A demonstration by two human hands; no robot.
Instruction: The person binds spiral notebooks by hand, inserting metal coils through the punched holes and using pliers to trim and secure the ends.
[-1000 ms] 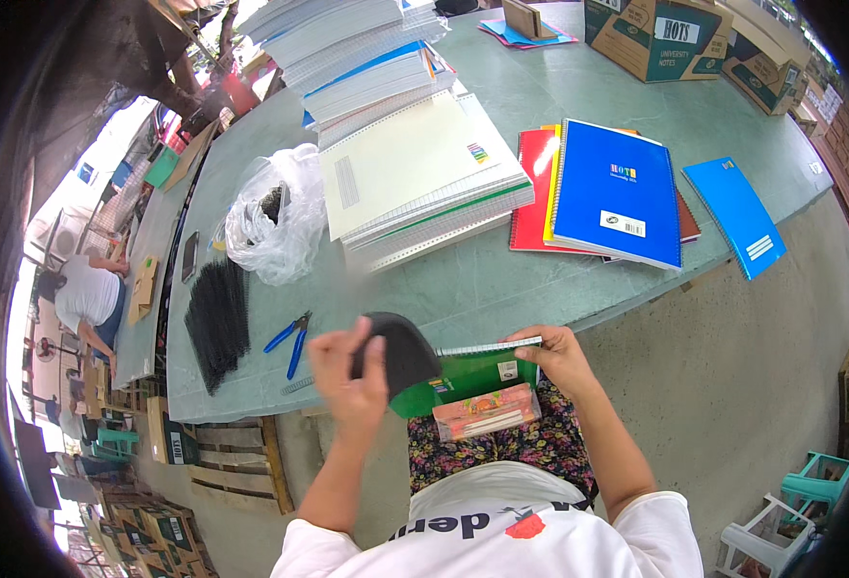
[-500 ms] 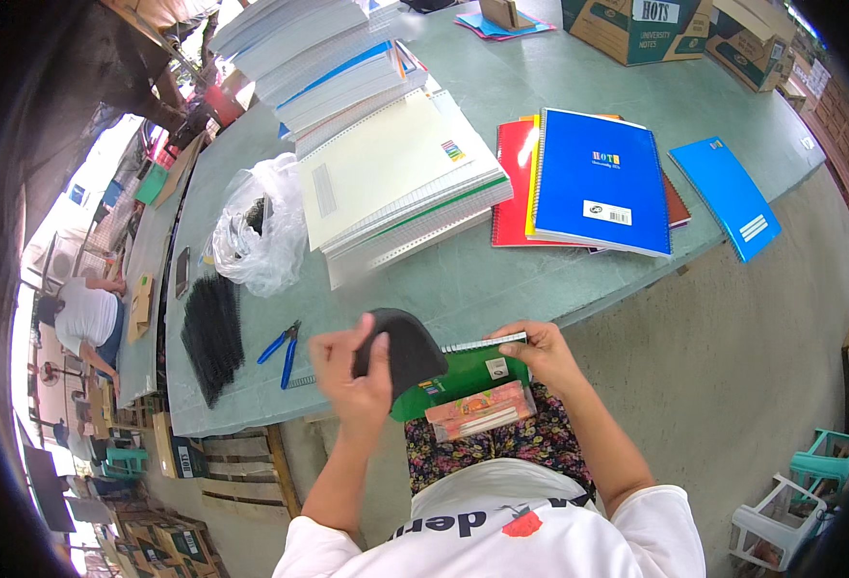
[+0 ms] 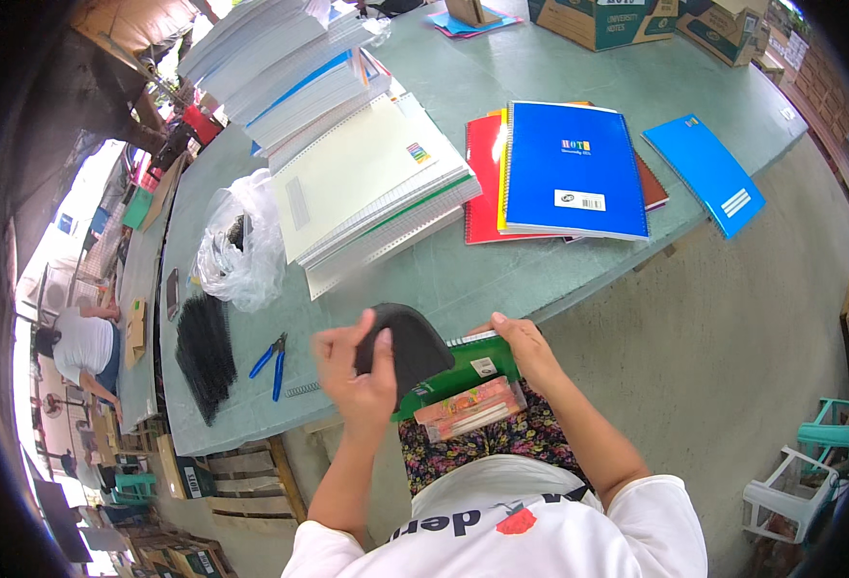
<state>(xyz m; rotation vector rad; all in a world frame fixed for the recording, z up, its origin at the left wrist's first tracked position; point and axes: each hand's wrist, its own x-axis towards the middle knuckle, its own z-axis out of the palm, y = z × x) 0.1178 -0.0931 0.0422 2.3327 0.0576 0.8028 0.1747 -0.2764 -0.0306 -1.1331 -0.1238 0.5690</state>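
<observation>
My left hand is closed around a flat black pad with a rounded edge, held over the left part of a green spiral notebook. With fingers and thumb my right hand grips that notebook at the right end of its bound edge. The notebook is tilted between the table edge and my lap, and the pad hides its left end. A clear packet with pink-orange print rests at its lower side. Blue-handled cutting pliers lie left of my left hand, near a thin wire coil.
Black binding coils and a white plastic bag lie on the left of the green table. Behind are tall page stacks, a blue notebook on others, and cartons. Stools stand right; a person works left.
The view has shifted slightly, so the table things appear further left. My right hand has turned a little on the notebook's bound edge; the left still holds the black pad.
</observation>
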